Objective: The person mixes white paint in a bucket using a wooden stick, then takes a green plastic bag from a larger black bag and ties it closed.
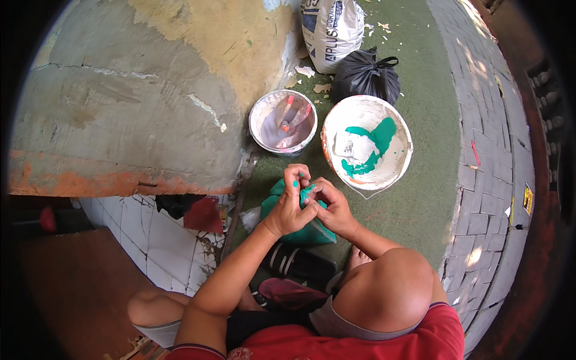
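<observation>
A green plastic bag with see-through edges sits on the ground in front of me, bulging with what looks like green paste. My left hand pinches the gathered top of the bag, with green smears on its fingers. From the other side my right hand closes on the same gathered top, thumbs near each other. Just beyond the hands, a white bucket has green paste spread over its white-crusted inside. Left of it stands a smaller pail of cloudy water with red-tipped tools in it.
A black tied plastic bag and a white printed sack stand behind the buckets. A peeling wall rises on the left. Dark sandals lie by my feet. Grey paving runs along the right of the green ground.
</observation>
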`<action>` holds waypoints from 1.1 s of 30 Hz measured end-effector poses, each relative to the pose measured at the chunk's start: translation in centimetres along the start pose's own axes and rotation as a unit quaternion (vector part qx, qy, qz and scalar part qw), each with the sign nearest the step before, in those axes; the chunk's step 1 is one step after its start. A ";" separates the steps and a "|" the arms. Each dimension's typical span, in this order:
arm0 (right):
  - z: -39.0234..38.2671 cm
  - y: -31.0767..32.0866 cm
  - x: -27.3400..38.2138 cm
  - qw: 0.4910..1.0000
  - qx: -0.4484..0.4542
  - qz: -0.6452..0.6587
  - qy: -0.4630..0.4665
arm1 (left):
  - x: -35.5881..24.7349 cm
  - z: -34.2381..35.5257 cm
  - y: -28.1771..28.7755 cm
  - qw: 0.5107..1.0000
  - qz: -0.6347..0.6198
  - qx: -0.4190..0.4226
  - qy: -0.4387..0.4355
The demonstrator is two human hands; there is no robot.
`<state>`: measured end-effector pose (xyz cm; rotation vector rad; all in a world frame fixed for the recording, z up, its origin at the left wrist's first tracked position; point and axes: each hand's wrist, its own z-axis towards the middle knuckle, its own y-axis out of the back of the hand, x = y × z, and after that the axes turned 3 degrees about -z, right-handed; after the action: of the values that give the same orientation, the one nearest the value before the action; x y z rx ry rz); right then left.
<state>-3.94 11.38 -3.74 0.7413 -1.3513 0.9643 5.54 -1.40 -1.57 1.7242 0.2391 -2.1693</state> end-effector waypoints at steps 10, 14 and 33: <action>0.4 -0.2 0.0 0.999 -0.015 -0.001 0.050 | 0.5 -0.3 0.0 0.999 -0.024 -0.020 0.007; 0.5 0.0 -0.6 0.999 -0.005 0.010 0.047 | 0.2 -0.4 0.1 1.000 -0.009 -0.021 0.018; 1.1 0.0 1.1 0.995 0.052 0.080 0.001 | -0.5 -0.5 0.9 1.000 0.003 0.012 0.026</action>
<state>-4.46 10.50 -2.57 0.7182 -1.3834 1.1694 6.44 -2.00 -1.12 1.7929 0.2217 -2.1331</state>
